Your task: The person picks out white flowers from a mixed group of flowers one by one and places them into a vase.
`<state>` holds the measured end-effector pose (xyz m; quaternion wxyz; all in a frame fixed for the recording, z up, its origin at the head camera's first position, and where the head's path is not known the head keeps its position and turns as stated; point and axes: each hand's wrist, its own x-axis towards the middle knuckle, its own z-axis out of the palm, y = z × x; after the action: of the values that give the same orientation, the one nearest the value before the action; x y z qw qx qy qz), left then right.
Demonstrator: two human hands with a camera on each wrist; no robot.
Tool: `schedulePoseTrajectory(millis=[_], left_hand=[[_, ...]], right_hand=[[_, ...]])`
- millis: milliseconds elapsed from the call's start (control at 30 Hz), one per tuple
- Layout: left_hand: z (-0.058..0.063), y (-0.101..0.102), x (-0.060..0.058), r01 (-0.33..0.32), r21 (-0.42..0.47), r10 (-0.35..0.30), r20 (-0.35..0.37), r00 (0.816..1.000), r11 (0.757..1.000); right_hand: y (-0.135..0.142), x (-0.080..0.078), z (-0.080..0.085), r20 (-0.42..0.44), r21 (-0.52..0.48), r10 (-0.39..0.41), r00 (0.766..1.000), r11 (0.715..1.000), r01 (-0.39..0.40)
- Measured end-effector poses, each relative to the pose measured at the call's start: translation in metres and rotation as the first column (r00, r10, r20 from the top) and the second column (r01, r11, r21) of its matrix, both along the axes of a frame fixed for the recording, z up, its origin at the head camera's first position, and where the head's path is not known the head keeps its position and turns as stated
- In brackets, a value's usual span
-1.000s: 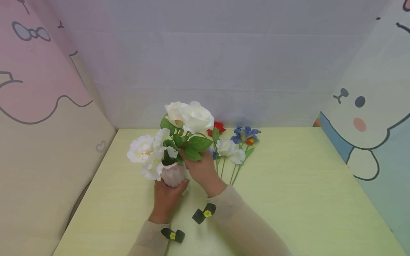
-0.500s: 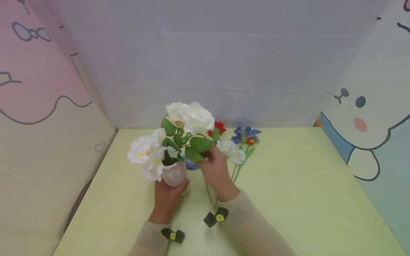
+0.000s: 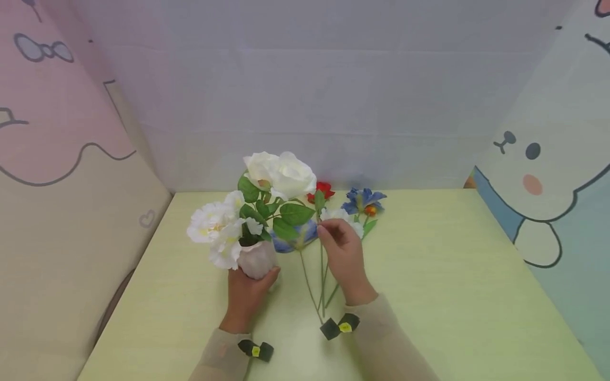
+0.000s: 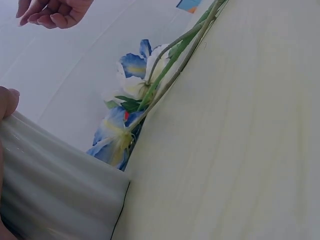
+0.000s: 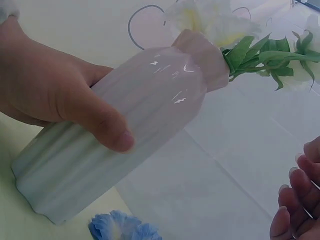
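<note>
My left hand (image 3: 244,299) grips a pale, ribbed vase (image 3: 258,260) around its body; the right wrist view shows the thumb lying across the vase's side. From the vase's neck rise a large white rose-like bloom (image 3: 286,175) with green leaves (image 3: 296,214) and a ruffled white flower (image 3: 214,222) leaning left. My right hand (image 3: 344,256) hovers right of the vase by the tip of a leaf. Its fingers curl loosely with nothing in them, as the left wrist view (image 4: 57,11) shows.
Behind and right of the vase lie a blue flower (image 3: 289,242), a red flower (image 3: 324,190), another white flower (image 3: 355,225) and a blue iris (image 3: 363,201) with an orange bud (image 3: 370,210). Their stems point toward the front of the pale yellow table (image 3: 448,296). Cloth walls stand around it.
My right hand has moved right, away from the leaves at the vase's mouth, uncovering the blue flower behind. The left hand and the vase have stayed in place.
</note>
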<state>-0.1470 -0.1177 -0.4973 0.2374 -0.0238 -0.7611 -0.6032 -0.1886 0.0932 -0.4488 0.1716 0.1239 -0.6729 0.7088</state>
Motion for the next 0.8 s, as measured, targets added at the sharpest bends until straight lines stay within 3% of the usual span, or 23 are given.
schedulePoseTrajectory(millis=[233, 333, 500, 700, 800], left_hand=[[0.000, -0.001, -0.001, 0.001, -0.021, -0.001, -0.008, 1.000, 1.000], [0.001, 0.000, 0.000, 0.003, -0.014, -0.003, 0.000, 1.000, 1.000], [0.003, 0.001, 0.001, 0.013, 0.006, -0.013, 0.015, 1.000, 1.000], [0.005, 0.000, 0.002, 0.007, -0.001, -0.007, 0.025, 1.000, 1.000], [0.004, -0.001, 0.002, 0.011, -0.010, -0.011, 0.020, 1.000, 1.000]], right_hand=[[0.007, -0.002, -0.011, 0.036, 0.021, -0.003, 0.999, 1.000, 0.002], [0.012, -0.004, -0.016, 0.080, 0.103, -0.052, 0.995, 0.994, 0.044], [0.020, -0.007, -0.019, 0.185, 0.287, -0.170, 0.968, 0.951, 0.113], [0.027, -0.013, -0.025, 0.284, 0.401, -0.235, 0.929, 0.910, 0.108], [0.028, -0.015, -0.026, 0.326, 0.488, -0.268, 0.907, 0.869, 0.082]])
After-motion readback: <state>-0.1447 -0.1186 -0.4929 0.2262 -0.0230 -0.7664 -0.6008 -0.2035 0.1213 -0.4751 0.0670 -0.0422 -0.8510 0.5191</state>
